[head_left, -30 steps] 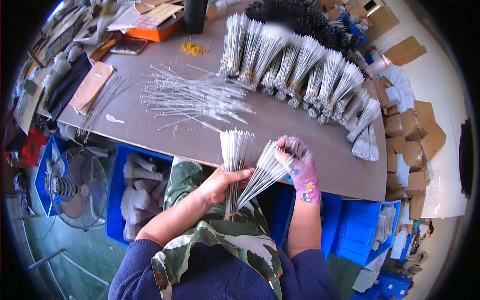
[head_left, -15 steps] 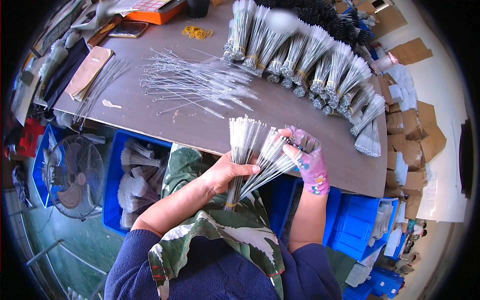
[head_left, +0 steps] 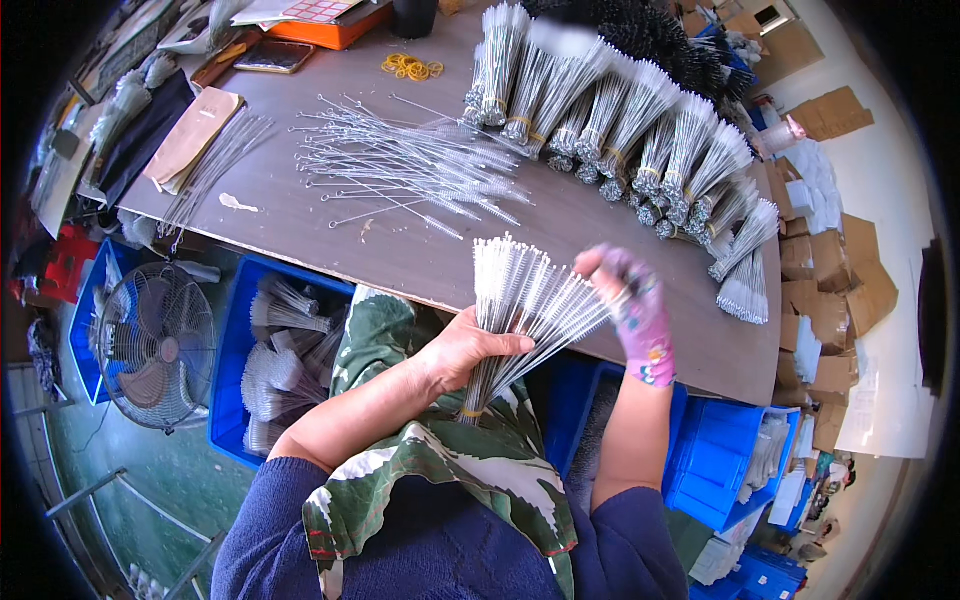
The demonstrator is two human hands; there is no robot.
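My left hand (head_left: 462, 350) is closed round a bundle of straw brushes (head_left: 497, 285), thin wire stems with white bristle ends pointing up and fanned to the right. A yellow rubber band rings the bundle's lower end, above the camouflage apron (head_left: 390, 470). Just beyond the fanned tips at the right is my right hand (head_left: 638, 308), in a pink flowered glove with bare fingertips. Its fingers look bent but are smeared by motion, so whether they hold a brush is unclear. On the table (head_left: 400, 265), loose straw brushes (head_left: 410, 165) lie in a heap.
Banded brush bundles (head_left: 610, 110) stand in rows at the far right, with black brushes (head_left: 640, 40) behind. Yellow rubber bands (head_left: 411, 67), a phone (head_left: 273, 56) and a brown notebook (head_left: 195, 135) lie farther left. Below are a fan (head_left: 157, 345) and blue bins (head_left: 228, 390).
My right hand has moved right and away from the bundle, its fingers off the brushes they were among. The bristle ends have spread into one continuous fan. My left hand keeps its hold.
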